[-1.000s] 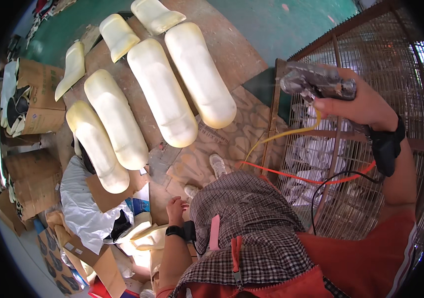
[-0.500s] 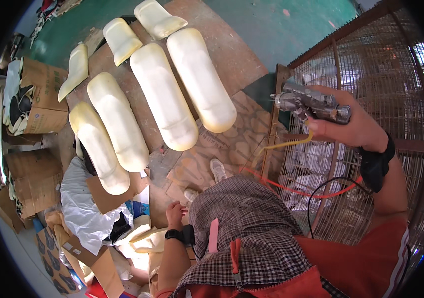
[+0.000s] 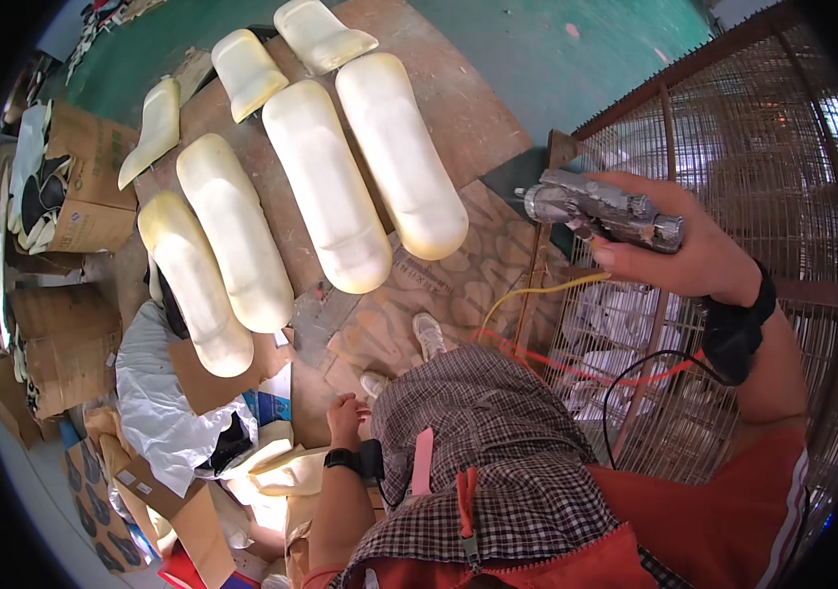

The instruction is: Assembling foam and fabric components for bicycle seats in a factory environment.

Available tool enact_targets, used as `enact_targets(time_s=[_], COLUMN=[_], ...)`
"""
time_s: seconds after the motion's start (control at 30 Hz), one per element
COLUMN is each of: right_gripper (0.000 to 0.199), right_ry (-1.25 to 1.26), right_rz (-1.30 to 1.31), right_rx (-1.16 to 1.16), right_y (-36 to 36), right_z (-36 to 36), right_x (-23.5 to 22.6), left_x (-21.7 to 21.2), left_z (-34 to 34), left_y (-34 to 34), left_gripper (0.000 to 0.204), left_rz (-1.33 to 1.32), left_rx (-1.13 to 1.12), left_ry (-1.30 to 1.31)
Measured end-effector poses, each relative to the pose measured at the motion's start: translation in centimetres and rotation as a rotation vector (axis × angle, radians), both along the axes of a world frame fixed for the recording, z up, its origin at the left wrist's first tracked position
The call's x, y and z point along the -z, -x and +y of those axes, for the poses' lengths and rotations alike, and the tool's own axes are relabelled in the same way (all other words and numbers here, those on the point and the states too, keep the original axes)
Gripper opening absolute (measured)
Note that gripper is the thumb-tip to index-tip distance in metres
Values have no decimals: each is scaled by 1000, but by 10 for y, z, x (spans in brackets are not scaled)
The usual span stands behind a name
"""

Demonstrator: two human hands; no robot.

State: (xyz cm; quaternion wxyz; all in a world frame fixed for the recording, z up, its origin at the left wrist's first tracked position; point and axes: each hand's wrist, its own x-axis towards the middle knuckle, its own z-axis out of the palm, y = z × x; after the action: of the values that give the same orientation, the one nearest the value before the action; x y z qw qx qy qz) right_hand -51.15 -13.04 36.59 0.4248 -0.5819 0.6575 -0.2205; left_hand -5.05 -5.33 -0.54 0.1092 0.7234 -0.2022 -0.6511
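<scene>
Grips spray gun [image 3: 601, 208] in right hand [image 3: 699, 240], right of frame, fingers wrapped round it, lets left hand [image 3: 344, 420] hang half-curled, seemingly empty, lower centre, with seven foam pieces [image 3: 326, 191] laid out upper left, sprayed versus unsprayed impossible to tell.

We're seeing a silvery-grey tool [image 3: 605, 211] right of centre, creamy pale-yellow pads [image 3: 326, 187] upper left, a dark-and-white checked apron [image 3: 483, 412] bottom middle, plus a red sleeve [image 3: 704, 491] lower right and green floor [image 3: 497, 49] up top.
</scene>
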Motion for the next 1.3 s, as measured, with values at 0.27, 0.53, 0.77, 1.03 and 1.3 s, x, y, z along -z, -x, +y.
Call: enact_targets(time_s=[0.27,0.53,0.77,1.03,1.3], right_gripper=[49,48,48,48,47], right_ry=[-16,184,39,292,183], right_rz=[-77,11,-101,-96,-69], right_rx=[34,113,78,151,123], right_y=[2,-5,-1,-23,-15], right_z=[-2,1,15,-2,13], right_x=[-10,5,-2,4,3], left_x=[-3,-3,-9,-9,-6], left_z=[5,2,-4,-3,-4], left_y=[-3,3,10,6,7], left_gripper=[33,30,30,29,28], left_rz=[-23,-3,-8,-14,-21], left_rx=[-8,3,-3,8,14], left_ry=[-1,1,29,12,0])
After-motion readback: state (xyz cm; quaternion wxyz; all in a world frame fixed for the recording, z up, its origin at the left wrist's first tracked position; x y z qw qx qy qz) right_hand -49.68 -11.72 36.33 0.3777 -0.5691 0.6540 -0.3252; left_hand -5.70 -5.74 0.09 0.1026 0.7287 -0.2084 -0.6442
